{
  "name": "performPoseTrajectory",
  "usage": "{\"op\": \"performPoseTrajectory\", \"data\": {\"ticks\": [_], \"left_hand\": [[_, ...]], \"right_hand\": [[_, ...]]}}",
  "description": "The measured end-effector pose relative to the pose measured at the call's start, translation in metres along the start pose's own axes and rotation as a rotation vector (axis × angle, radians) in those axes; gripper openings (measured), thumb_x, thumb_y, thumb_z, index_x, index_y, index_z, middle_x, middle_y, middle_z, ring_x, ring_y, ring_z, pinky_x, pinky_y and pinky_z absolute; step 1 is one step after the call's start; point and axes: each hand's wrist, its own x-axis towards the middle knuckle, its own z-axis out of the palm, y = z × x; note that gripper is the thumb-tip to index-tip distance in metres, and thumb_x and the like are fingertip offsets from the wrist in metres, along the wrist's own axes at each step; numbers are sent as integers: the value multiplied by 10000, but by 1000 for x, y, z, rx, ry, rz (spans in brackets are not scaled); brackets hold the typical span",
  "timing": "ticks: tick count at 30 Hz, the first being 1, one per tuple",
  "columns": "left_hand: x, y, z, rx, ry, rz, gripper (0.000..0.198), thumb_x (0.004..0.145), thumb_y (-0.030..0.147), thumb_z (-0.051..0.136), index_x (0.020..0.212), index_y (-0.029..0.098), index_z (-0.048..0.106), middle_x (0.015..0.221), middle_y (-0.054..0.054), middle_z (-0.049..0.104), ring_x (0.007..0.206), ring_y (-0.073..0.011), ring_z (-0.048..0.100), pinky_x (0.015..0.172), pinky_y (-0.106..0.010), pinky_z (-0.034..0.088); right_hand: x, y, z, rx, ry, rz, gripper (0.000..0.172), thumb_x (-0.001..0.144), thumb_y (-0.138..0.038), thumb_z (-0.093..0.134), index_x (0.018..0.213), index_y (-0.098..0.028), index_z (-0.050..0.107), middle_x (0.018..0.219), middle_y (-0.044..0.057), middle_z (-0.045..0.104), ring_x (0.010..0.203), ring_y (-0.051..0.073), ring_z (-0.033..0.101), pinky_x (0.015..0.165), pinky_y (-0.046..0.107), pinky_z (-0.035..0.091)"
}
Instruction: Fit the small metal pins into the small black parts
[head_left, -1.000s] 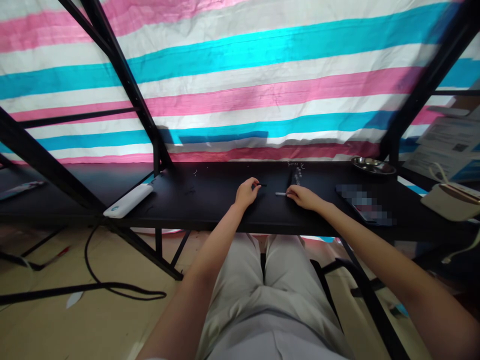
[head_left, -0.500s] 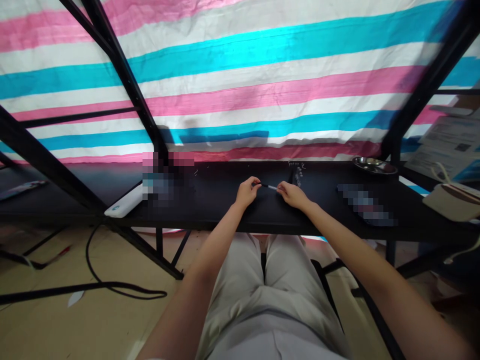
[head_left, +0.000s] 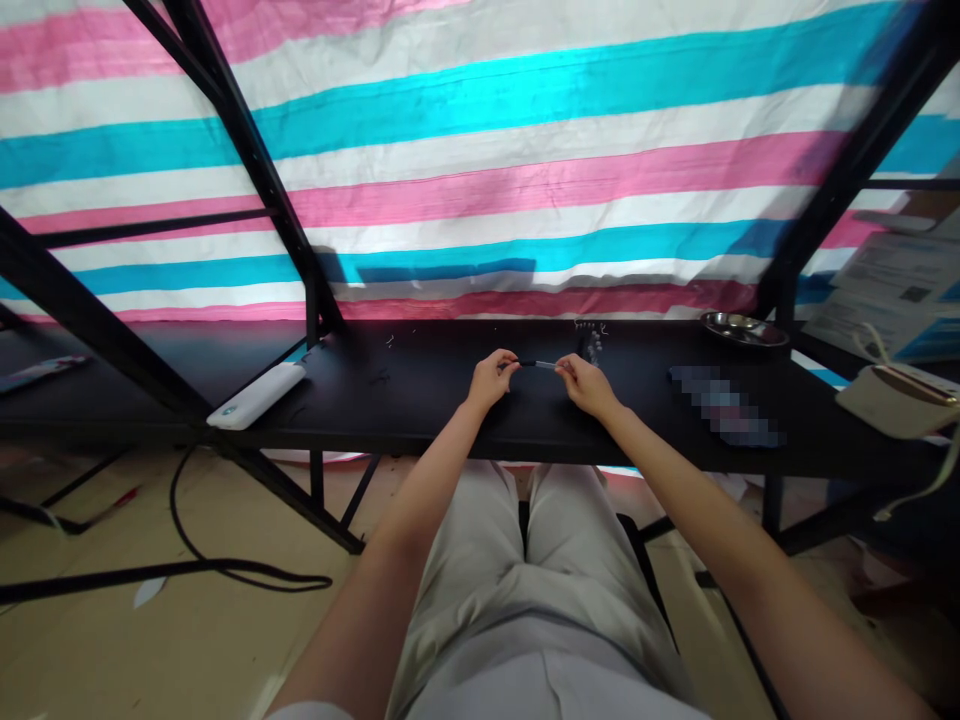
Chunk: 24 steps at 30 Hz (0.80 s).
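Both hands hold a slim pen [head_left: 537, 364] level above the black table, one at each end. Its left part is black and its right part is clear or pale. My left hand [head_left: 491, 380] pinches the black end between thumb and fingers. The pale end sits in the fingertips of my right hand [head_left: 587, 384]. Just beyond my right hand lie several small clear pieces [head_left: 593, 348], too small to name. The fingers cover both tips of the pen.
On the black table [head_left: 420, 400] lie a white, rounded long case [head_left: 259, 395] at left, a shiny metal dish [head_left: 744, 329] at back right and a blurred-out item [head_left: 724, 408]. A beige bag [head_left: 896, 400] is at far right. Black metal posts [head_left: 289, 210] frame the table before a striped sheet [head_left: 525, 180].
The pen now lies nearly level; before, its right end tilted slightly lower. My right hand has risen a little. Both hands keep their grip, and the view has shifted slightly.
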Motion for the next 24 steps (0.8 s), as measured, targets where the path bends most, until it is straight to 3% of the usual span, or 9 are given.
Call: {"op": "performPoseTrajectory", "data": {"ticks": [10, 17, 24], "left_hand": [[-4, 2, 2, 49, -83, 70, 142, 806, 261, 563, 904, 164, 594, 844, 4, 651, 430, -35, 511, 506, -184, 410], [-2, 0, 2, 21, -17, 24, 103, 817, 241, 539, 893, 174, 559, 887, -8, 641, 408, -35, 495, 457, -184, 384], [-1, -5, 0, 162, 67, 14, 74, 832, 204, 514, 875, 188, 572, 813, -7, 671, 436, -66, 503, 568, -225, 441]], "right_hand": [[0, -8, 3, -52, -92, -47, 205, 889, -307, 421, 983, -206, 572, 915, 67, 669, 817, 186, 626, 681, 259, 437], [-1, -7, -1, -80, -23, -4, 232, 892, -339, 404, 982, -217, 580, 869, 64, 668, 744, 189, 618, 632, 266, 425], [-2, -2, -2, -81, 50, 28, 279, 901, -382, 375, 1000, -214, 574, 852, 63, 658, 696, 184, 602, 614, 266, 409]]}}
